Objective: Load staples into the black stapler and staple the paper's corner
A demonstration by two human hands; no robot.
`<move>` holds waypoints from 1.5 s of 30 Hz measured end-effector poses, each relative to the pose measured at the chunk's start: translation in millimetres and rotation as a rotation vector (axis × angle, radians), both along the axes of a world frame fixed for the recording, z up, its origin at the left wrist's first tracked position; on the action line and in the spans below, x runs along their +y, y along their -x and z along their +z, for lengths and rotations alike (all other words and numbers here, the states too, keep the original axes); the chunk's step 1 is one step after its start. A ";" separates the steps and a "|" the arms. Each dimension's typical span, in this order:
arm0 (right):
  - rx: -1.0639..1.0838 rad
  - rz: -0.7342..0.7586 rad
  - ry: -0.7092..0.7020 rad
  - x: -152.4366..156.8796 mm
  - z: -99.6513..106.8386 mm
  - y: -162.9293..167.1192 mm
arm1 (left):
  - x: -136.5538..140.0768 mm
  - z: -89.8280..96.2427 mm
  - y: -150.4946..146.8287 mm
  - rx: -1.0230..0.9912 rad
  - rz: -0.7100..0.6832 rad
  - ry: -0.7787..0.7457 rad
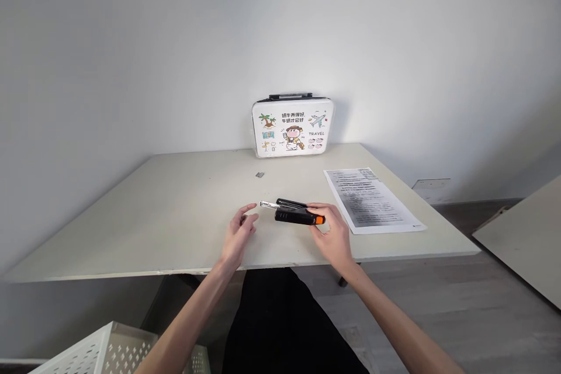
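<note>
My right hand point(332, 235) grips a black stapler point(294, 216) by its right end, next to an orange part. The stapler is held above the white table, and its metal staple tray point(268, 205) sticks out on the left. Just left of that tray is my left hand point(240, 234), with thumb and index finger apart and nothing visible between them; its other fingers are curled. Farther back on the tabletop lies a small grey piece point(260, 175) that looks like a strip of staples.
A white case point(293, 128) with cartoon prints stands against the wall at the table's back. Printed paper sheets point(372, 201) lie on the right of the table point(144, 216). Below the left front edge is a white perforated basket point(109, 347).
</note>
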State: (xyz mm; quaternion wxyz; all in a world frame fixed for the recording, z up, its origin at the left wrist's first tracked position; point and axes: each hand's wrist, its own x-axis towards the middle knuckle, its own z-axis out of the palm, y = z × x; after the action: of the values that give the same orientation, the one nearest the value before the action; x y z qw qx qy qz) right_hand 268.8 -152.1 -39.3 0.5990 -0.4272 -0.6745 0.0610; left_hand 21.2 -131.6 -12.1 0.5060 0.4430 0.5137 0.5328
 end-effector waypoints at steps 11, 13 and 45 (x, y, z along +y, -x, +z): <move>0.250 0.118 0.458 9.7 -2.7 8.9 | -12.1 -5.5 -15.8 0.522 -0.143 -0.317; 0.286 0.142 0.514 14.7 -5.3 10.7 | -12.1 -4.2 -16.8 0.507 -0.166 -0.326; 0.032 0.177 0.408 127.3 -18.7 104.4 | 11.5 -15.0 15.1 -0.782 0.080 0.114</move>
State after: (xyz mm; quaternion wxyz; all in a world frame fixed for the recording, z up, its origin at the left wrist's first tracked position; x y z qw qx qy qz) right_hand 164.5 -24.8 -58.0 0.5030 -0.4776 -0.6736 0.2554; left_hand 6.1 -120.2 -27.1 0.6660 0.1576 0.3278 0.6513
